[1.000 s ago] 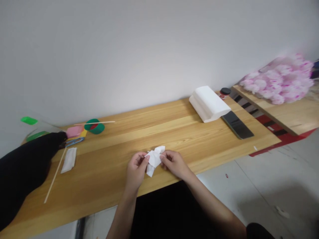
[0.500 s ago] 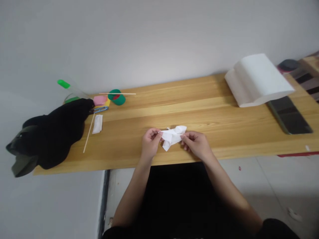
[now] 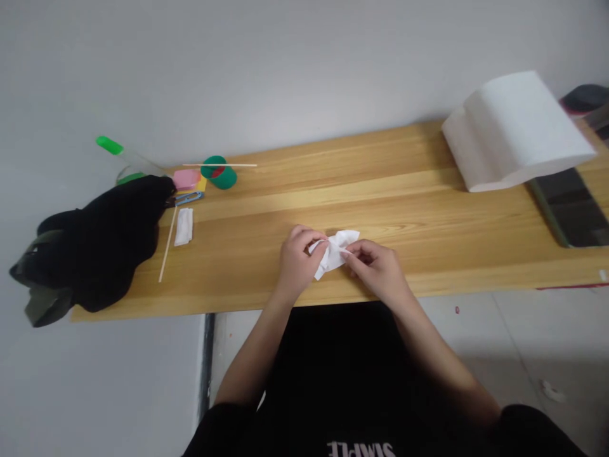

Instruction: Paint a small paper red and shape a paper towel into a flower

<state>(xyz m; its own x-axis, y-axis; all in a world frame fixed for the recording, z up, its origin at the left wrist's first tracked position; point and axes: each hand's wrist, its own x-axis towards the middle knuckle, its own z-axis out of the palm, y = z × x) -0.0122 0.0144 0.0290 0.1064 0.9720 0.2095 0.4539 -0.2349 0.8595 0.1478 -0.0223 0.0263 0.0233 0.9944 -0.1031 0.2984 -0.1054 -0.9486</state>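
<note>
Landmark's the round green plastic cup [image 3: 226, 179]. The crumpled white paper tissue [image 3: 333, 257] is right of it and closer to the wearer, just over the wooden tabletop [image 3: 257, 241]. Left hand [image 3: 297, 260] pinches one side, right hand [image 3: 380, 270] pinches the other, thumbs against fingers, probably because something that flimsy needs control from both ends. Compared with half a second ago, the fingertips are closer together and the tissue's more bunched.
</note>
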